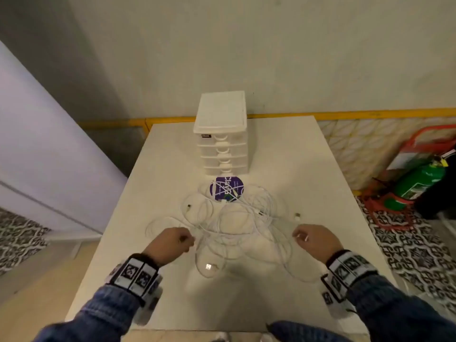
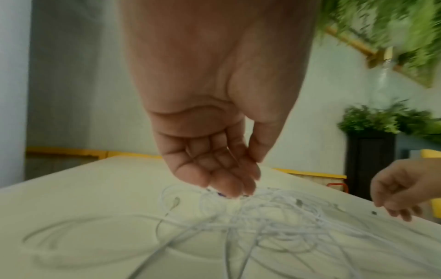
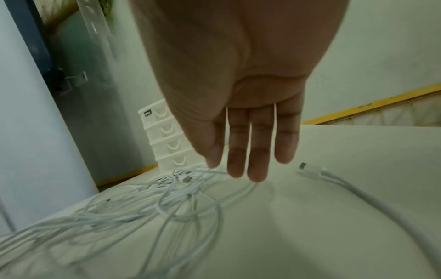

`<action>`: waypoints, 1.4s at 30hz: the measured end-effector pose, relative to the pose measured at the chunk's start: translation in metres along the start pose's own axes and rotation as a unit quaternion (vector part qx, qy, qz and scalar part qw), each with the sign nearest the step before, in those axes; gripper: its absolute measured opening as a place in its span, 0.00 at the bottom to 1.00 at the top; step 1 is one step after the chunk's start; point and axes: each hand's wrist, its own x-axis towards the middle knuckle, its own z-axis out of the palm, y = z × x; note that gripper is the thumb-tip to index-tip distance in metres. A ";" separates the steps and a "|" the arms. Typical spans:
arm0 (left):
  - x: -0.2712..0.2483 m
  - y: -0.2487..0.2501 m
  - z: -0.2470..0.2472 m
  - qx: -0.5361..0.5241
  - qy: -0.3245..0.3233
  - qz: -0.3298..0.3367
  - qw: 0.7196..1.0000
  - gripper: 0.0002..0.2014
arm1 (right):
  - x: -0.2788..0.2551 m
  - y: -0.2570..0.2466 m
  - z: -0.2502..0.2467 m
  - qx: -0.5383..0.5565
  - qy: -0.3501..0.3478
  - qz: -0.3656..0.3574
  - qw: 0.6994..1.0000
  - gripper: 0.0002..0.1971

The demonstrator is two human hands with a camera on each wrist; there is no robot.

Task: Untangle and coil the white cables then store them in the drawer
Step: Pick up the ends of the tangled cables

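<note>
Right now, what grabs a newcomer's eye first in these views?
The tangle of white cables sprawled across the middle of the white table, partly over a purple round sticker. Both hands flank it: left hand at its left edge, right hand at its right, fingers straight. Behind stands a white drawer unit, all drawers closed.

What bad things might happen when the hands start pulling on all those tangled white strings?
The white cables cross each other in many loops, so tugging one end may tighten a knot. A loose plug lies just past the right hand; a pull might whip it off the table. The left hand sits at the tangle's edge, and dragging could slide the whole pile toward the drawer unit.
</note>
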 end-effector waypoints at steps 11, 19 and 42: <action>0.054 -0.030 0.005 -0.046 0.170 -0.125 0.976 0.07 | 0.016 0.037 0.007 -0.053 0.011 0.255 0.966 0.26; 0.108 -0.034 -0.011 0.000 0.125 -0.156 0.980 0.12 | 0.026 0.028 0.015 -0.044 0.013 0.223 0.974 0.14; 0.135 -0.059 -0.012 0.044 0.075 -0.169 0.982 0.16 | 0.055 0.013 0.013 -0.049 0.087 0.256 0.962 0.30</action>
